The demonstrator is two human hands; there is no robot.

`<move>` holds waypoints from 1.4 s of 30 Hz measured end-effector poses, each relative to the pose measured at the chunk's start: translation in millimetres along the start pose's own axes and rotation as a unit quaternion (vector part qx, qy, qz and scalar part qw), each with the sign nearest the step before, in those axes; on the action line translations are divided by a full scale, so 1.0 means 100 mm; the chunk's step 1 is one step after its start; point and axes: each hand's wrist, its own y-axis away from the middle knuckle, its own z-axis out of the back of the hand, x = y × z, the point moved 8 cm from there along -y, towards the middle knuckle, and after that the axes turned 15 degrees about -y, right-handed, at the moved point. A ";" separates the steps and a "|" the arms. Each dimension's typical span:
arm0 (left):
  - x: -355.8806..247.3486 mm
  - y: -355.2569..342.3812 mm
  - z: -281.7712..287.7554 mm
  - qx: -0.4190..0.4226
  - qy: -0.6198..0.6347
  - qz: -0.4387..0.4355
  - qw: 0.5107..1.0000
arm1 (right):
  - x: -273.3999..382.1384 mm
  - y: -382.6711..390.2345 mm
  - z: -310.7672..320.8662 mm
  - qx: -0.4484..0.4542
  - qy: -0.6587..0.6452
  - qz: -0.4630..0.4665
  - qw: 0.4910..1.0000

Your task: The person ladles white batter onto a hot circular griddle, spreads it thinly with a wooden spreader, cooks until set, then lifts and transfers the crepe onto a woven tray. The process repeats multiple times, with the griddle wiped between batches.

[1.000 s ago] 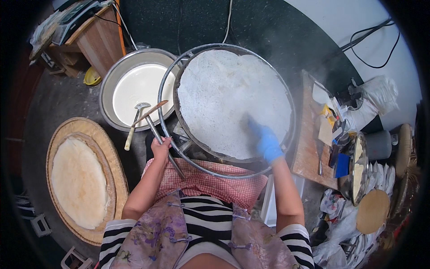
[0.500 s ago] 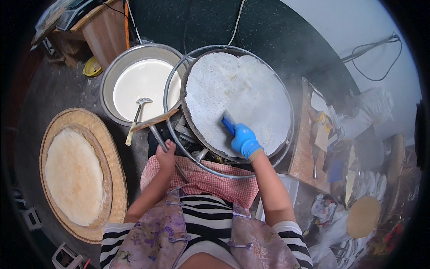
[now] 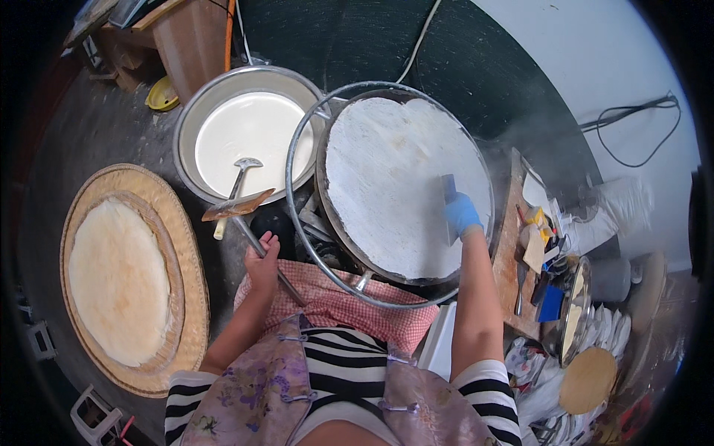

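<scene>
My right hand (image 3: 462, 215), in a blue glove, is closed around a blue scraper (image 3: 448, 187). The scraper rests over the right part of a wide white sheet of batter (image 3: 387, 171) on a round griddle (image 3: 325, 193), blurred a little by motion. A metal ring (image 3: 297, 215) circles the griddle. Bare fingers of my left hand (image 3: 262, 262) wrap round the rod of a spreader with a wooden blade (image 3: 242, 205), left of the ring. The blade is at the near rim of a metal basin (image 3: 182, 160) of white batter (image 3: 245, 137), where a ladle (image 3: 239, 178) leans.
At the left, a thin round flatbread (image 3: 115, 282) lies on a woven tray (image 3: 195, 297). A wooden board (image 3: 506, 260) with small tools stands at the right, beside plastic bags (image 3: 606, 201) and a round brown disc (image 3: 587, 380). A small stool (image 3: 93, 416) is at lower left.
My right hand and the scraper have moved right across the griddle. My left hand has shifted slightly left with the spreader, whose wooden blade now sits away from the ring. The view has shifted a little.
</scene>
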 end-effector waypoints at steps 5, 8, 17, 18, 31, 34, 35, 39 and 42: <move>-0.06 -0.02 0.03 -0.013 0.007 0.013 1.000 | 0.18 -0.44 -0.36 0.039 0.017 -0.023 0.999; -0.08 -0.02 -0.02 -0.006 0.008 0.021 1.000 | 0.43 -0.42 -0.42 0.059 0.054 0.008 0.997; -0.12 0.02 -0.10 0.007 0.003 0.008 1.000 | 0.69 0.21 -0.76 0.102 0.108 0.231 0.962; -0.13 0.03 -0.10 0.010 0.010 0.002 1.000 | 0.65 0.27 -0.80 0.097 0.124 0.230 0.960; -0.23 0.24 -0.22 0.042 -0.015 -0.007 0.999 | 0.33 1.27 -1.15 0.022 0.155 0.292 0.944; -0.29 0.27 -0.23 0.051 -0.022 -0.010 0.998 | 0.17 1.34 -0.92 0.056 0.057 0.274 0.958; -0.29 0.28 -0.24 0.053 -0.024 -0.011 0.998 | 0.10 1.26 -0.81 0.065 0.013 0.259 0.964; -0.33 0.30 -0.25 0.050 -0.031 -0.024 0.998 | -0.12 0.84 -0.33 -0.031 -0.034 0.213 0.976; -0.35 0.31 -0.27 0.047 -0.039 -0.029 0.998 | -0.14 0.77 -0.58 -0.055 0.074 0.188 0.978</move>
